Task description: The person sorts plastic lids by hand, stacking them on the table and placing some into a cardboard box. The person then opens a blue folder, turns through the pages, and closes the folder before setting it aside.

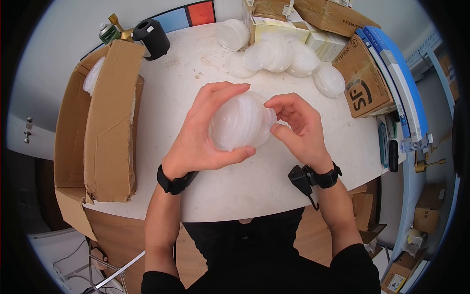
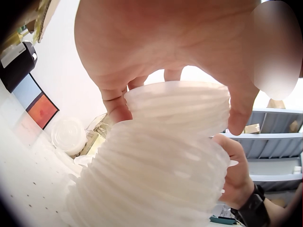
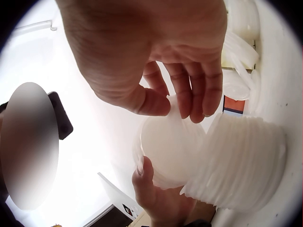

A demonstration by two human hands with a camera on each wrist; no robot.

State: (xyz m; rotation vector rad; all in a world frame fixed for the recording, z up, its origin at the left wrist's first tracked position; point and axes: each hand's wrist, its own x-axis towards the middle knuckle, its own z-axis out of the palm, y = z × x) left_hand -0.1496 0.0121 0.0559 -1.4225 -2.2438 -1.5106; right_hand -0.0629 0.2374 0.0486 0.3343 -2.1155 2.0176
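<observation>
My left hand (image 1: pixel 200 127) grips a short stack of round translucent plastic lids (image 1: pixel 230 122), fingers over the far side and thumb along the near side. At the right edge of these lids, my right hand (image 1: pixel 301 125) pinches a rim between thumb and fingers, as the right wrist view shows. Just below the held lids stands a taller stack of ribbed translucent lids (image 2: pixel 147 175); in the right wrist view this lid stack (image 3: pixel 241 163) is beside them. From the head, the held lids mostly hide it.
A long open cardboard box (image 1: pixel 110 122) stands at the left, with clear plastic inside. More translucent lids (image 1: pixel 276 54) lie at the back, near a single round lid (image 1: pixel 329 81). A black cylinder (image 1: pixel 151 39) stands back left; a brown carton (image 1: pixel 364 78) and blue folders (image 1: pixel 396 73) line the right.
</observation>
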